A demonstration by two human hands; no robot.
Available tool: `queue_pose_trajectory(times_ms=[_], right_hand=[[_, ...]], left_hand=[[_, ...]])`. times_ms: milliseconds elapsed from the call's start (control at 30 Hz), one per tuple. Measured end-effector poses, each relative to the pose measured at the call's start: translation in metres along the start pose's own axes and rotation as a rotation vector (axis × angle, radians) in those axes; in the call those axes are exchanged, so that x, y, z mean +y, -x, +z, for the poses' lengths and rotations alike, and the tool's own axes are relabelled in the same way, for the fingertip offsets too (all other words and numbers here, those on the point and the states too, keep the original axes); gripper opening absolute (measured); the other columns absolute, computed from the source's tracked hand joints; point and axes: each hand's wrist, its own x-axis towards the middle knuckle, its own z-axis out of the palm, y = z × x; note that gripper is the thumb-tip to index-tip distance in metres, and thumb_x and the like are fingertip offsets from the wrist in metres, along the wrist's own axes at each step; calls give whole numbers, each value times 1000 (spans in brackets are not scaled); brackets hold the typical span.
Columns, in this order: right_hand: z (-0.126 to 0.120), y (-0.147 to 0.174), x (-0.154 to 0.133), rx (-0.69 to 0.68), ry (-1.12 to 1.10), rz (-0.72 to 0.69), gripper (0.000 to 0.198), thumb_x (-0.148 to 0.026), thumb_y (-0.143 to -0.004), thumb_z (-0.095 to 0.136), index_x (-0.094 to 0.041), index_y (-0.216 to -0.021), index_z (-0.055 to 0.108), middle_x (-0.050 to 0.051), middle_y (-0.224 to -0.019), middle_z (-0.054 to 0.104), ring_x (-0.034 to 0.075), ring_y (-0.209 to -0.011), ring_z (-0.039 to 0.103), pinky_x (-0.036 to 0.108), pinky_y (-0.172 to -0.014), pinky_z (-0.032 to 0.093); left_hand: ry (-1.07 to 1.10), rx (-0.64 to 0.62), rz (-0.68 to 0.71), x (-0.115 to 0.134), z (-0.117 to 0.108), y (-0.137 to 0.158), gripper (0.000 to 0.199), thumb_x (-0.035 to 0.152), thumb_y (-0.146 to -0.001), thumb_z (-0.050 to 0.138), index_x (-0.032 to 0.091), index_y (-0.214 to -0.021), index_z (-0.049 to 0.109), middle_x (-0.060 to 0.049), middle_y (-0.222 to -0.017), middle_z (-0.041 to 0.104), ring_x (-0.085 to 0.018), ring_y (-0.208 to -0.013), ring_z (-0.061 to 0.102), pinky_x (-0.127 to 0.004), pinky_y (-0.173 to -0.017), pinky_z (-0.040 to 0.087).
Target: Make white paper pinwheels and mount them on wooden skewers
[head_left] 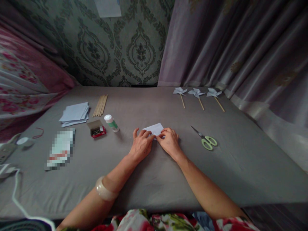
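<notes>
We list one small white paper sheet point(155, 128), on the grey cloth-covered table point(158, 183), its near edge pinched by our left hand point(143, 142) and right hand point(169, 141); unfinished, we judge.
Complete: three white paper pinwheels on wooden sticks point(196, 93), far right.
Unused, apparently: stacked white paper point(74, 113); loose pale wooden sticks point(100, 105).
Nearby, none obstructing the sheet: upright white-capped bottle point(111, 123), left; open red cardboard box point(98, 132); green-handled steel scissors point(207, 142), right.
</notes>
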Motion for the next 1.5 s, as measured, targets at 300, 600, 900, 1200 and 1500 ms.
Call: queue_pose_trajectory(times_ms=[300, 600, 900, 1200, 1500], right_hand=[[1, 0, 0, 1, -1, 3, 13, -26, -77, 68, -22, -64, 66, 5, -101, 66, 23, -100, 56, 37, -86, 37], [1, 0, 0, 2, -7, 5, 13, -26, -76, 68, -22, -64, 66, 5, -100, 67, 23, -100, 57, 37, -86, 37], [4, -1, 2, 13, -5, -8, 13, -26, -78, 66, -22, -65, 67, 5, -98, 67, 22, -98, 58, 37, -85, 37], [3, -1, 1, 5, 9, -11, 12, -26, -77, 67, -21, -66, 66, 5, -99, 67, 23, -97, 57, 37, -84, 37], [3, 2, 3, 20, 2, -47, 10, -26, -80, 65, -21, -70, 65, 5, -92, 67, 21, -92, 59, 34, -83, 39]], left_hand=[[-10, -3, -7, 0, 1, 0, 32, 16, -89, 44, 28, -107, 68, -6, -110, 68, -26, -107, 55, -57, -106, 19], [-8, -8, -6, 1, -1, -1, 33, 15, -88, 45, 28, -108, 68, -7, -109, 68, -26, -106, 55, -57, -105, 20], [-10, 12, -9, 1, 1, 0, 33, 15, -88, 46, 30, -108, 68, -7, -108, 68, -26, -106, 55, -58, -105, 20], [-27, 8, -3, 0, 2, -1, 33, 16, -89, 45, 29, -108, 68, -7, -108, 68, -27, -106, 54, -57, -105, 21], [-54, 16, 6, 1, 0, 0, 34, 15, -88, 45, 29, -107, 69, -8, -110, 68, -27, -107, 53, -58, -104, 22]])
